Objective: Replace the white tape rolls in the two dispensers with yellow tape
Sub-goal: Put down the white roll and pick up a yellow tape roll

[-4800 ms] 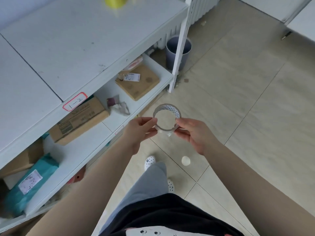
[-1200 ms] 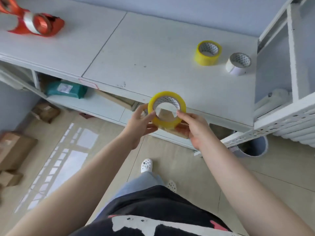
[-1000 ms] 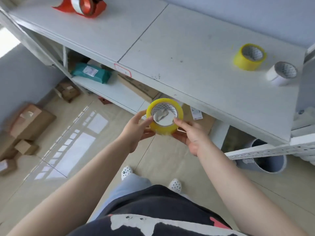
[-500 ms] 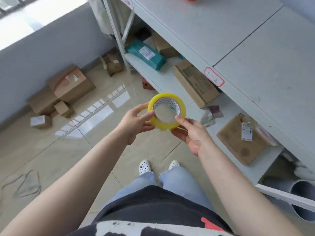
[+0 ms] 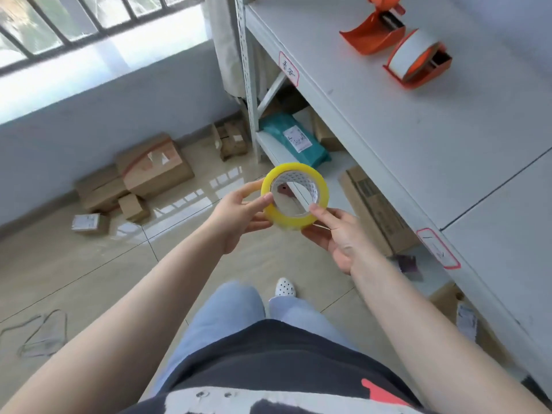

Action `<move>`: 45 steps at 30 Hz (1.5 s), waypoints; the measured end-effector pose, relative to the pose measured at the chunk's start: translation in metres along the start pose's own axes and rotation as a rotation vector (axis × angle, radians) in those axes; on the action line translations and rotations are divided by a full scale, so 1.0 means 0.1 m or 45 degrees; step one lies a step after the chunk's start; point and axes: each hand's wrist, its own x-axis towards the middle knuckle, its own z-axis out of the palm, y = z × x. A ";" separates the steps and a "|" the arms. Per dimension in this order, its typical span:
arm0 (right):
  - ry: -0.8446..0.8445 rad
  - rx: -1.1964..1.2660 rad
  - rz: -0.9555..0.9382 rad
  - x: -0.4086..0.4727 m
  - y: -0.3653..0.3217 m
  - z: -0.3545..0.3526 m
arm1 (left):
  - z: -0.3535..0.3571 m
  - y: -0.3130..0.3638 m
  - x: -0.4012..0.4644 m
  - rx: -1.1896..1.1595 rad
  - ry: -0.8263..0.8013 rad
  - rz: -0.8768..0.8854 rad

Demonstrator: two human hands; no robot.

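I hold a yellow tape roll (image 5: 294, 218) in front of me over the floor, its hole facing me. My left hand (image 5: 239, 215) pinches its left side and my right hand (image 5: 337, 234) grips its lower right edge. On the top shelf (image 5: 403, 130) at the upper right stand two orange tape dispensers. The nearer dispenser (image 5: 418, 62) carries a white tape roll (image 5: 407, 53). The farther dispenser (image 5: 373, 28) shows no roll that I can make out. Both dispensers are well beyond my hands.
The white shelving unit runs along my right, with a teal parcel (image 5: 294, 141) and a cardboard box (image 5: 376, 210) on its lower shelf. Cardboard boxes (image 5: 149, 171) lie on the tiled floor by the wall under the window. A loose strap (image 5: 41, 330) lies at left.
My view has swung left along the shelf, bringing both orange dispensers into sight at the upper right. Earlier I held a white roll; both hands have kept the yellow roll for the last second.
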 end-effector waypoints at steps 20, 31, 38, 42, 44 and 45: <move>0.214 0.269 -0.140 1.32 -1.11 1.83 | -1.26 1.96 1.90 0.248 -0.338 -0.029; 0.801 -0.717 -0.921 1.60 -1.73 1.68 | -0.61 2.76 2.57 0.429 -0.452 -0.034; 0.635 -1.088 -1.279 1.71 -2.29 1.56 | -0.10 3.23 2.89 0.539 -0.424 -0.031; 0.557 -0.795 -1.007 1.77 -2.41 1.47 | 0.11 3.30 3.00 0.580 -0.499 0.016; 0.523 -0.484 -0.954 1.77 -2.44 1.45 | 0.19 3.31 3.03 0.474 -0.627 0.016; 0.514 -0.328 -0.936 1.77 -2.47 1.45 | 0.23 3.31 3.05 0.439 -0.678 0.007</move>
